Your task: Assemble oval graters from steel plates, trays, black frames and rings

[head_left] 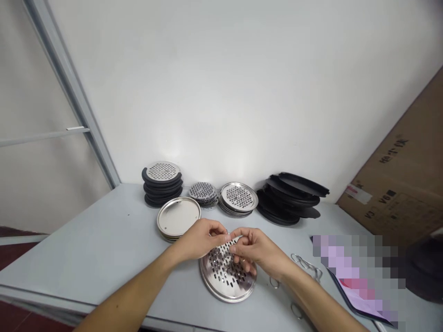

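My left hand (pixel 201 240) and my right hand (pixel 260 251) meet above a round steel grater plate (pixel 224 287) with many raised slots and a rolled rim. Thumb and forefinger of my left hand are pinched together. Close beside them, the fingers of my right hand are curled in a pinch too. Whatever lies between the fingertips is too small to make out. The plate lies on the table under both hands, its far part hidden by them. Just behind my left hand is a stack of shallow round metal trays (pixel 178 216).
Along the wall stand black-rimmed slotted discs (pixel 162 171), small grater discs (pixel 202 190), larger rimmed grater plates (pixel 239 197) and black round parts (pixel 287 203). Wire rings (pixel 304 263) lie right of my right forearm. Farther right are a tablet-like device (pixel 360 295) and a cardboard box (pixel 398 184).
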The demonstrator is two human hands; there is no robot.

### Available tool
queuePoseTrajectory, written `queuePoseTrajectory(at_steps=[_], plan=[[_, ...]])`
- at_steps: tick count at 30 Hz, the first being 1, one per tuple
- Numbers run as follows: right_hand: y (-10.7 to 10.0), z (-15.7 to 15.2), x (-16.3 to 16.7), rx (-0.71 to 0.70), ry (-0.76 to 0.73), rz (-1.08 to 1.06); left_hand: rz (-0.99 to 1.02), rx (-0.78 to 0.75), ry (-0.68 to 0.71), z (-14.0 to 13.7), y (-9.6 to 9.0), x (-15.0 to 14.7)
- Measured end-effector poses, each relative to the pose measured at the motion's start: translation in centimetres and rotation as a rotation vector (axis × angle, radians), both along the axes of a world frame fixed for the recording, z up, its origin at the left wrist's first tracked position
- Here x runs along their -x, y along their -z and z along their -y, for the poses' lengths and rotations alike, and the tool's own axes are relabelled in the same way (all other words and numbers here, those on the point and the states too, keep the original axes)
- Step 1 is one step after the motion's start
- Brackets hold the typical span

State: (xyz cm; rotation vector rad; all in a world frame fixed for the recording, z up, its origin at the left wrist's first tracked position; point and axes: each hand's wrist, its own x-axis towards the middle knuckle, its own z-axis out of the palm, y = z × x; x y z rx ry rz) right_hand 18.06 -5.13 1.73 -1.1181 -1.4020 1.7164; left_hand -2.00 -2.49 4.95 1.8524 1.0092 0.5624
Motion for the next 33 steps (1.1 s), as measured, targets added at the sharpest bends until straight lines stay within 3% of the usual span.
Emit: queuePoseTrajectory(at_steps=[10, 12, 16, 18, 26, 33], plan=[[0.4, 0.3, 0.8, -0.143, 0.010, 0.122, -0.078, 0.038, 0.047, 0.1, 0.8, -0.1], [0.5, 0.4, 0.9, -0.293, 0.068, 0.232, -0.087, 0.011, 0.009, 0.1, 0.7, -0.1], [0.3, 0.8, 0.9, -0.736, 0.132, 0.579, -0.075, -0.021, -0.071, -0.1, 0.7, -0.1], [0.3, 1.1, 1.1, -0.852, 0.110, 0.651, -0.073, -0.007, -0.064, -0.2, 0.7, -0.2], [0.7, 1.4, 1.5, -0.892, -0.017, 0.808, -0.075, 0.029, -0.081, -0.4, 1.2, -0.1], [0.8, 1.5, 1.4, -0.900, -0.034, 0.907, -0.022, 0.154, 0.010, -0.8, 1.3, 0.1]])
